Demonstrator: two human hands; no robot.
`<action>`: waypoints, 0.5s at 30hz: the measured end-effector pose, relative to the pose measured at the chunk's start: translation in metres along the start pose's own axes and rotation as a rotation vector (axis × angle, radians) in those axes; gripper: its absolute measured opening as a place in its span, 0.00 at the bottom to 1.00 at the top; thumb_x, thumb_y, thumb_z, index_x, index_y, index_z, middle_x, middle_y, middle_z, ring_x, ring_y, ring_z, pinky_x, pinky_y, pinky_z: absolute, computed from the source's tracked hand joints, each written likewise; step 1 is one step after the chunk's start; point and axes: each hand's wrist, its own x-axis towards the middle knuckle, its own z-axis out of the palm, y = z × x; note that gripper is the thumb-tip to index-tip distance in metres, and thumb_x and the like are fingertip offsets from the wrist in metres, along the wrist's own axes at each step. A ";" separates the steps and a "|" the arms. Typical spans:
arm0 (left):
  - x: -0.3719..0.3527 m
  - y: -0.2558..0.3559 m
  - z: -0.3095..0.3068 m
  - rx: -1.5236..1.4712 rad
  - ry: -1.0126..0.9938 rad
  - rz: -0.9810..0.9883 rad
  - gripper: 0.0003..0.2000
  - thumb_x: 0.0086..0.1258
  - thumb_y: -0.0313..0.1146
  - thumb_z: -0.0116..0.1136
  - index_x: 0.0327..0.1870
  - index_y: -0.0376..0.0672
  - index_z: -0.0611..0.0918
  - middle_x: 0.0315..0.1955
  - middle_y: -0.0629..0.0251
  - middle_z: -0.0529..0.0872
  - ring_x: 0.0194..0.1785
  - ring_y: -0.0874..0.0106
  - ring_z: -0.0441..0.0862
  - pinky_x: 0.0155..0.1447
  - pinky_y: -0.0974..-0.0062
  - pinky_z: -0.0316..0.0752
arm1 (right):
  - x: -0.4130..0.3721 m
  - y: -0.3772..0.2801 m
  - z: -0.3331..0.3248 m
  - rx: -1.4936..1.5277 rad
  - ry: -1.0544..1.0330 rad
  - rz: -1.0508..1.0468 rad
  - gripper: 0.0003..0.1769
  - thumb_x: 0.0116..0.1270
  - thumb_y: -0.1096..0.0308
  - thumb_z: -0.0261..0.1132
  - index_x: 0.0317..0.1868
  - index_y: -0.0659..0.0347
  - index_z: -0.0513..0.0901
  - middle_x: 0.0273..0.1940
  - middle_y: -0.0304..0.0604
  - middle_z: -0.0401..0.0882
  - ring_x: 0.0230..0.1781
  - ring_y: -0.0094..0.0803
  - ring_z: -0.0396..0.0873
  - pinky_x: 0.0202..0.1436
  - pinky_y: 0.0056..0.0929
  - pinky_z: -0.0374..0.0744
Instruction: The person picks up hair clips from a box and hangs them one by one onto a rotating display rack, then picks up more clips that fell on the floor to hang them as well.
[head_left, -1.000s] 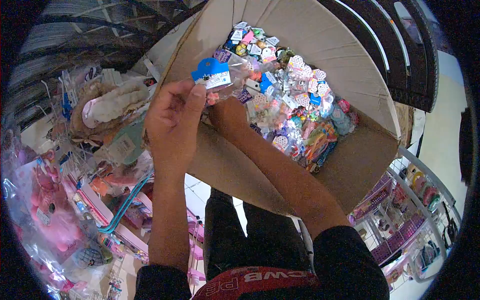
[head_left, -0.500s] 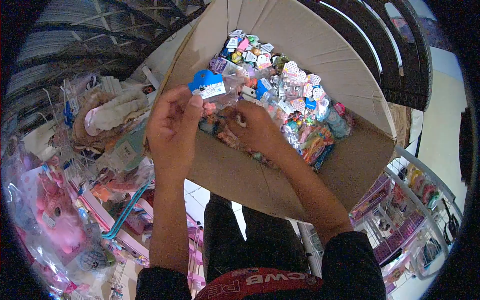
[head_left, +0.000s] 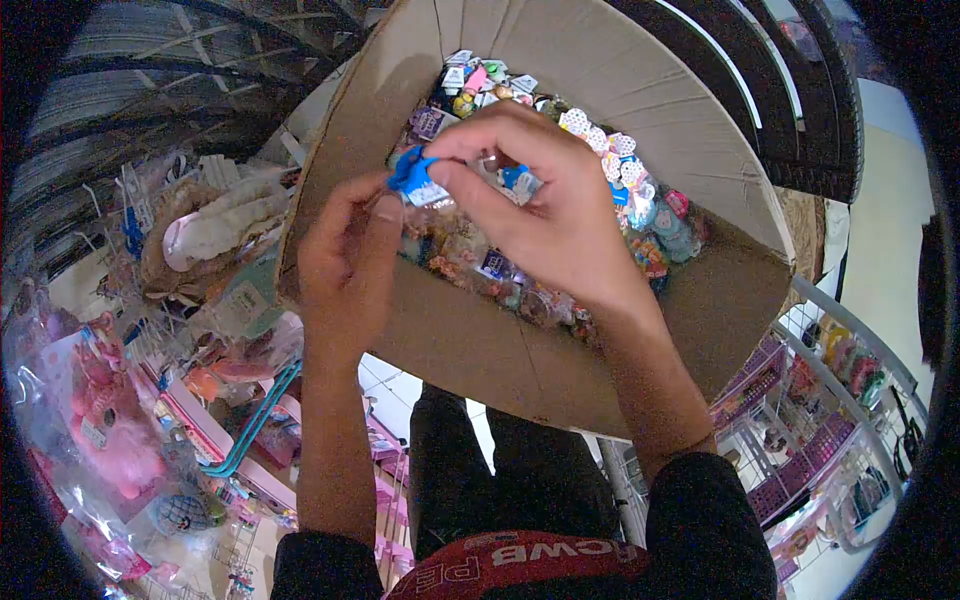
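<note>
Over the cardboard box, both of my hands grip one small packet with a blue header card and a white label. My left hand pinches its lower left side between thumb and fingers. On the card's upper right edge, the thumb and index finger of my right hand are closed. The card looks bent between them. Below lie many small carded packets, with white, polka-dot and purple tags and colourful trinkets inside clear plastic. My right hand hides part of the pile.
To the left hang bagged goods, among them a pink plush item, a fluffy beige-white item and a turquoise hanger. Black slatted panels rise behind the box. A wire rack with purple baskets stands at the right.
My right hand has come up from the pile to the blue header card and now grips it. The card, flat before, looks bent. My left hand still holds the packet.
</note>
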 end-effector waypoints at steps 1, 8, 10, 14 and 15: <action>-0.001 0.004 0.001 -0.056 0.008 0.031 0.11 0.72 0.33 0.60 0.49 0.38 0.80 0.35 0.69 0.83 0.38 0.81 0.77 0.44 0.80 0.73 | 0.001 0.003 0.004 0.011 0.043 -0.012 0.06 0.63 0.72 0.67 0.40 0.62 0.83 0.31 0.43 0.77 0.31 0.32 0.77 0.35 0.28 0.75; -0.001 -0.001 -0.001 -0.044 0.054 0.015 0.10 0.72 0.30 0.60 0.48 0.35 0.79 0.35 0.68 0.83 0.39 0.82 0.78 0.44 0.83 0.73 | -0.002 0.010 0.016 0.045 0.187 -0.028 0.06 0.64 0.72 0.66 0.41 0.65 0.82 0.30 0.40 0.76 0.30 0.26 0.76 0.34 0.24 0.73; 0.001 -0.004 -0.001 -0.085 0.104 0.021 0.09 0.72 0.30 0.60 0.48 0.35 0.79 0.35 0.68 0.84 0.39 0.82 0.79 0.44 0.83 0.73 | -0.008 0.024 0.026 0.145 0.319 0.098 0.07 0.65 0.72 0.65 0.42 0.65 0.82 0.30 0.41 0.77 0.30 0.26 0.76 0.35 0.25 0.73; 0.002 -0.006 0.000 -0.157 0.202 0.054 0.08 0.72 0.28 0.59 0.48 0.35 0.79 0.37 0.67 0.84 0.40 0.81 0.80 0.44 0.83 0.74 | -0.026 0.079 0.045 0.111 0.394 0.392 0.10 0.67 0.69 0.63 0.45 0.66 0.81 0.35 0.49 0.81 0.34 0.37 0.80 0.41 0.31 0.77; 0.002 -0.005 -0.001 -0.156 0.203 0.055 0.08 0.72 0.28 0.59 0.48 0.35 0.79 0.37 0.67 0.84 0.40 0.81 0.80 0.44 0.83 0.74 | -0.030 0.082 0.049 0.112 0.393 0.390 0.10 0.67 0.69 0.63 0.45 0.66 0.81 0.35 0.49 0.81 0.34 0.37 0.80 0.41 0.31 0.77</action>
